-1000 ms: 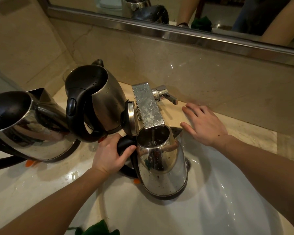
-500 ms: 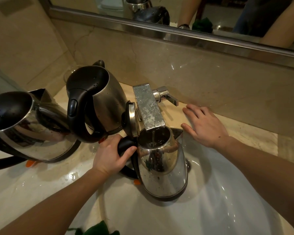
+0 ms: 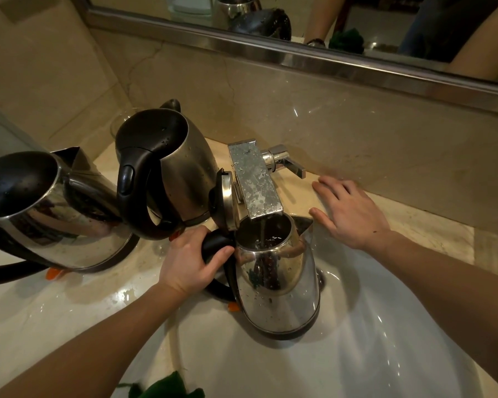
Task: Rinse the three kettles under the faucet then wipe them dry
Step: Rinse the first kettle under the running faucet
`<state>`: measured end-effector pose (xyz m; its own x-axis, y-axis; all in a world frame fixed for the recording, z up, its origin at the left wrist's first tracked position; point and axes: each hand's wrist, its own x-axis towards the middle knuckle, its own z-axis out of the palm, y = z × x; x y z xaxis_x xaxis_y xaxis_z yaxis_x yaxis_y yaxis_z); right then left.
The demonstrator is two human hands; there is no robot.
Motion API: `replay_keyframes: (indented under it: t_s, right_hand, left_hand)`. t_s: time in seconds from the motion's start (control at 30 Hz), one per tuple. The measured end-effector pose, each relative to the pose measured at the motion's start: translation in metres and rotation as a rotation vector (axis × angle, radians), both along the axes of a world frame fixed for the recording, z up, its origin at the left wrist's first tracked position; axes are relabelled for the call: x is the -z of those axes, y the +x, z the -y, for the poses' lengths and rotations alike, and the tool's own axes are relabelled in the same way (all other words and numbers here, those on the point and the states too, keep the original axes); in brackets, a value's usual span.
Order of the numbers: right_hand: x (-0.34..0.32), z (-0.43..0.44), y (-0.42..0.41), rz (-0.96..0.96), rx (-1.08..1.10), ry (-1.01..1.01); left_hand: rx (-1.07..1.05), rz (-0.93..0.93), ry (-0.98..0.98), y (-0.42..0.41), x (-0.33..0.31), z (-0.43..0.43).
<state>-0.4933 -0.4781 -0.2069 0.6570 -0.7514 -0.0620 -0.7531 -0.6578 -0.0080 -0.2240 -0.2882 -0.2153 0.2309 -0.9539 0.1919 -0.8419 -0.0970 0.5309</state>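
Three steel kettles with black handles are here. One kettle (image 3: 279,285) stands in the white sink (image 3: 371,354) with its lid flipped open, right under the square chrome faucet (image 3: 255,179); a thin stream of water runs into it. My left hand (image 3: 188,265) grips its black handle. My right hand (image 3: 349,211) rests flat on the counter, just right of the faucet and below its lever (image 3: 288,163). A second kettle (image 3: 167,170) stands with its lid down on the counter to the left. The third kettle (image 3: 46,211) is at the far left.
A dark green cloth (image 3: 167,387) lies at the sink's near rim. The beige stone counter (image 3: 55,305) is wet around the kettles. A stone backsplash and a steel-framed mirror (image 3: 313,57) rise close behind the faucet.
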Motion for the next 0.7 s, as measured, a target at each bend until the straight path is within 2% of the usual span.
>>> replay_keyframes:
  t_s: [0.7]
  right_hand:
    - [-0.0003,-0.0002,-0.0002,-0.004,0.007,-0.004]
  left_hand:
    - [0.003,0.010,0.018,0.0004,-0.0005,0.0004]
